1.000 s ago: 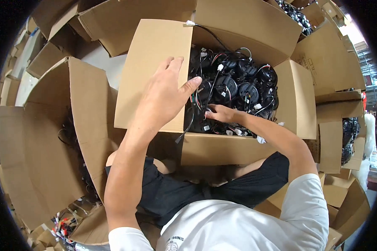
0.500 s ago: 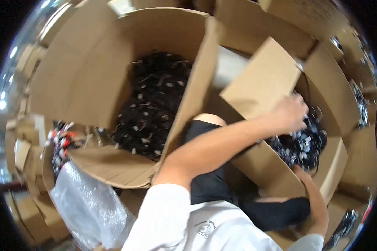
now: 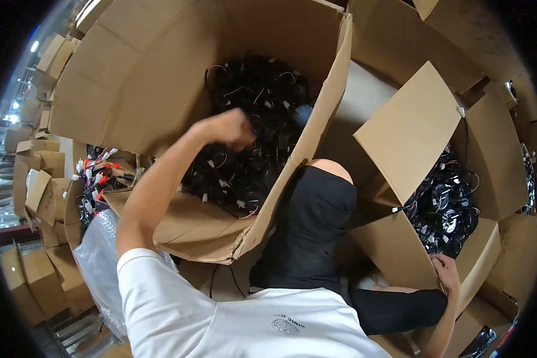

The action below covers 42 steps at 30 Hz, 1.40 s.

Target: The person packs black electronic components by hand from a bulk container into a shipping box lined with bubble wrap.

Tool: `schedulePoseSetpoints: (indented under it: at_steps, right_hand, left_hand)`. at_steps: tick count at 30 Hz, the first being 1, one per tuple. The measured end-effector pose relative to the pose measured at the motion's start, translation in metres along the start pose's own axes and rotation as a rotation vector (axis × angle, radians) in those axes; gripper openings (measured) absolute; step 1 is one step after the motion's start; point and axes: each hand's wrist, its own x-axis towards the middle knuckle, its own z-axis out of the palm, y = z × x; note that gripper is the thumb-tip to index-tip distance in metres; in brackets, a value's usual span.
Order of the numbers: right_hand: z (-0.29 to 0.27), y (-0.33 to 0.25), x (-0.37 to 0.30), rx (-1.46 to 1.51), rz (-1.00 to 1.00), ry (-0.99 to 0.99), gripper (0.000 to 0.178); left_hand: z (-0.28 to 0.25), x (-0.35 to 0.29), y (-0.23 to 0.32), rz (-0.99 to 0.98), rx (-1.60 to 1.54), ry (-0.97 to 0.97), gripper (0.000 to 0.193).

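My left hand (image 3: 235, 128) is closed over the large cardboard box (image 3: 125, 77) on the left. Slight blur and the black background hide what, if anything, is in its fingers. Below it in that box lies a heap of black cables (image 3: 250, 158) with white plugs and thin loose wires. My right hand (image 3: 446, 271) grips the near rim of the smaller cardboard box (image 3: 394, 247) on the right, its fingers bent over the edge. Coiled black cables (image 3: 450, 203) with white connectors fill this box. One of its flaps (image 3: 409, 131) sticks up toward the left box.
Clear bubble wrap (image 3: 104, 256) hangs beside the left box's near side. Red, white and black wires (image 3: 98, 173) lie in another box at the left. My bent leg (image 3: 307, 221) is between the two main boxes. More cartons (image 3: 45, 197) are stacked at the far left.
My left hand has swung left from the cables in the right box to above those in the left box. My right hand remains at the right box's near edge. The view has shifted.
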Motion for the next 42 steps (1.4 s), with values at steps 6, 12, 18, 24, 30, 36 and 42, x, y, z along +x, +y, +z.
schedulePoseSetpoints:
  at_steps: [6, 12, 18, 24, 30, 36, 42]
  right_hand:
    - [0.005, -0.015, 0.005, -0.072, 0.047, -0.050, 0.029]
    - [0.006, -0.001, 0.009, -0.110, -0.065, 0.005, 0.030]
    - [0.001, -0.027, -0.012, -0.054, 0.007, 0.076, 0.029]
    - [0.002, -0.041, 0.000, -0.099, -0.047, 0.053, 0.031]
    - [0.005, -0.046, 0.002, -0.152, -0.063, -0.009, 0.033]
    - [0.000, -0.039, 0.010, -0.154, -0.157, 0.031, 0.033]
    - [0.004, -0.039, 0.003, -0.195, -0.193, 0.040, 0.031]
  left_hand:
    - [0.177, -0.011, -0.181, 0.094, 0.879, 0.066, 0.070]
    - [0.140, -0.017, -0.207, -0.160, 0.738, -0.158, 0.050]
    - [-0.005, -0.099, -0.068, -0.269, 0.434, -0.067, 0.037]
    - [0.014, -0.184, -0.103, -0.079, -0.005, 0.414, 0.043]
    - [0.005, -0.226, -0.041, -0.124, -0.274, 0.539, 0.031]
    - [-0.048, -0.232, -0.043, -0.113, -0.003, 0.753, 0.044]
    - [-0.058, -0.228, 0.036, -0.040, 0.178, 0.726, 0.042]
